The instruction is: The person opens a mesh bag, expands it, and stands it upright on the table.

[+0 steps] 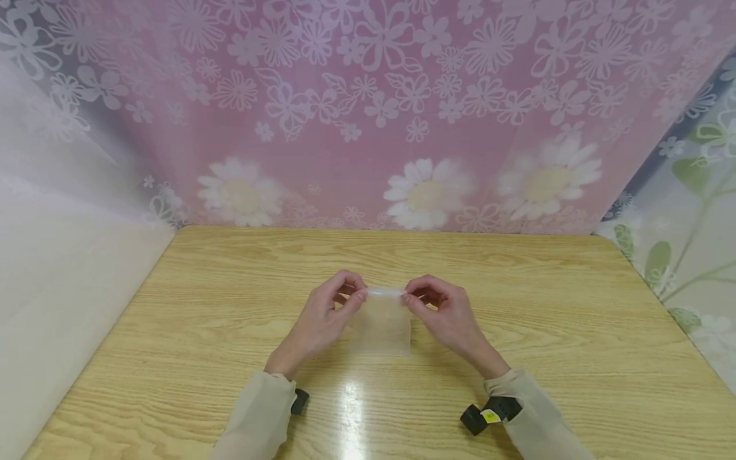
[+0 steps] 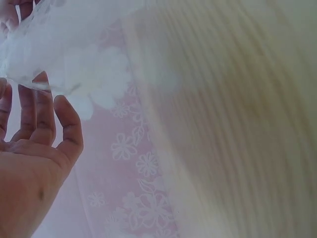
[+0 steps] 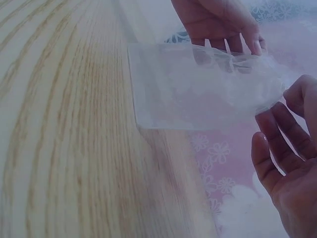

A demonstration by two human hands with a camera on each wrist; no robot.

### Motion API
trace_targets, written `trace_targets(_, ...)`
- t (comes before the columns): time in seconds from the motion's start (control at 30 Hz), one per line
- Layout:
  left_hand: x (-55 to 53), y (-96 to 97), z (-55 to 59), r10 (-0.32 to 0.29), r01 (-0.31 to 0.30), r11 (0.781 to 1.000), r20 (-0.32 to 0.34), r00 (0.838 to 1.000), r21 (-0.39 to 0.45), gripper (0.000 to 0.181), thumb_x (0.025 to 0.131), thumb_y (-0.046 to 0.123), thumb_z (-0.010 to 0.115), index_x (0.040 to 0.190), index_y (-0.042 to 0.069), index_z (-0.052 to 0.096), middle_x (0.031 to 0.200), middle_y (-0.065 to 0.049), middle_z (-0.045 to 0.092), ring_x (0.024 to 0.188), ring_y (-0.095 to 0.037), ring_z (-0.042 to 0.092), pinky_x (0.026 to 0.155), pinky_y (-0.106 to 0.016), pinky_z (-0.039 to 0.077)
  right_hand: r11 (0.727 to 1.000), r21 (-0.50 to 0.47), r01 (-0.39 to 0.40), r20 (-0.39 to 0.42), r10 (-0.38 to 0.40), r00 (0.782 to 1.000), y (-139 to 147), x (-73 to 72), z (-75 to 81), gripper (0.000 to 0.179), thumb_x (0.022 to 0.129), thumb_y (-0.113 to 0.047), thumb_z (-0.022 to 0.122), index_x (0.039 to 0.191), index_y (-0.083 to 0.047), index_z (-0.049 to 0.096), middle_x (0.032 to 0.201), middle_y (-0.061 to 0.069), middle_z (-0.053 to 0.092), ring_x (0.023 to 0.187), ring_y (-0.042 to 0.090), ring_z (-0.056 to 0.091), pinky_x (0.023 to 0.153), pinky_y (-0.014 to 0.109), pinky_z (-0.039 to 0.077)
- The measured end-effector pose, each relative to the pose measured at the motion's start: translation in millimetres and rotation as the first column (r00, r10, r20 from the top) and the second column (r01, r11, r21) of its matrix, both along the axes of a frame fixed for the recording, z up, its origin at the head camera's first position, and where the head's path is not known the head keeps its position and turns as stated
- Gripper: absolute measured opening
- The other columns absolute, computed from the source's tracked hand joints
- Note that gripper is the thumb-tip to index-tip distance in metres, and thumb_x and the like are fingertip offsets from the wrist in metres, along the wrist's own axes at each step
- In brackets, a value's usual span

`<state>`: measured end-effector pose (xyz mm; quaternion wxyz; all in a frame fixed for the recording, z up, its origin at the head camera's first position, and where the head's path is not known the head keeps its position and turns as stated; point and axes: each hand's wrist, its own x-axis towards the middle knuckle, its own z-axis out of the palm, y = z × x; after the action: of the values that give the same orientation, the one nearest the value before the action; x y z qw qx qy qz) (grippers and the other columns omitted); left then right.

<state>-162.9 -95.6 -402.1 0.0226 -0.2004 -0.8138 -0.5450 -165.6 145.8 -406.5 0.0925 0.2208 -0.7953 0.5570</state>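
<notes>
A small clear plastic bag (image 1: 382,326) hangs between the two hands above the table, its top edge stretched between them. My left hand (image 1: 328,310) pinches the left end of that edge between thumb and index finger. At the other end, my right hand (image 1: 445,313) pinches the right corner the same way. Seen from the right wrist, the bag (image 3: 198,89) is translucent, with a straight bottom edge and creases near the fingers. The left wrist view catches only part of the bag (image 2: 94,25), above the left hand (image 2: 39,144). I can make out nothing inside it.
Beneath the hands lies a wood-grain table (image 1: 230,268). A pink floral curtain (image 1: 345,147) hangs behind its far edge, with pale sheeting (image 1: 75,223) on the left and a leaf-patterned cloth (image 1: 690,211) on the right. Black wrist devices (image 1: 474,418) sit at both sleeves.
</notes>
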Motion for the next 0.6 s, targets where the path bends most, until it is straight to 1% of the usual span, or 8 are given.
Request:
trace_targets(0.1, 0.2, -2.9, 0.6, 0.012, -0.012, 1.0, -0.017, 1.0, 0.001, 0.006, 0.104, 0.017, 0.06, 0.109, 0.015, 0.063, 0.11, -0.002, 0.069, 0.103, -0.016, 0.066, 0.088, -0.034, 0.055, 1.0, -0.016, 0.01, 0.0, -0.01, 1.0, 2.5, -0.1, -0.2, 0.009, 0.093, 0.002, 0.071, 0.1, -0.003, 0.071, 0.094, 0.012, 0.07, 0.081, 0.009, 0.064, 0.075, 0.019, 0.057)
trace_targets(0.23, 0.1, -4.6, 1.3, 0.0, 0.0, 1.0, -0.038, 0.999, 0.003, 0.007, 0.104, 0.017, 0.06, 0.11, 0.014, 0.064, 0.11, -0.003, 0.069, 0.103, -0.018, 0.066, 0.088, -0.036, 0.055, 0.999, -0.035, -0.002, 0.003, 0.002, 1.0, 4.3, -0.3, -0.6, 0.008, 0.093, 0.003, 0.07, 0.1, -0.002, 0.07, 0.094, 0.013, 0.069, 0.081, 0.009, 0.065, 0.075, 0.019, 0.057)
trace_targets(0.5, 0.2, -6.8, 0.0, 0.009, -0.01, 1.0, -0.056, 0.998, -0.009, 0.008, 0.104, 0.017, 0.06, 0.11, 0.014, 0.064, 0.109, -0.002, 0.07, 0.102, -0.017, 0.066, 0.092, -0.038, 0.054, 0.999, -0.053, -0.012, -0.003, 0.012, 1.0, 5.1, -0.1, -0.8, 0.009, 0.092, 0.004, 0.07, 0.099, -0.002, 0.07, 0.092, 0.014, 0.069, 0.08, 0.008, 0.065, 0.073, 0.02, 0.057)
trace_targets(0.6, 1.0, -7.2, 1.2, 0.013, -0.013, 1.0, -0.058, 0.998, -0.012, 0.008, 0.104, 0.018, 0.06, 0.109, 0.014, 0.065, 0.107, -0.002, 0.07, 0.101, -0.017, 0.065, 0.093, -0.041, 0.053, 0.999, -0.053, -0.014, -0.01, 0.013, 1.0, 4.8, -0.2, -0.8, 0.009, 0.093, 0.004, 0.07, 0.099, -0.002, 0.07, 0.092, 0.014, 0.069, 0.079, 0.007, 0.065, 0.073, 0.02, 0.057)
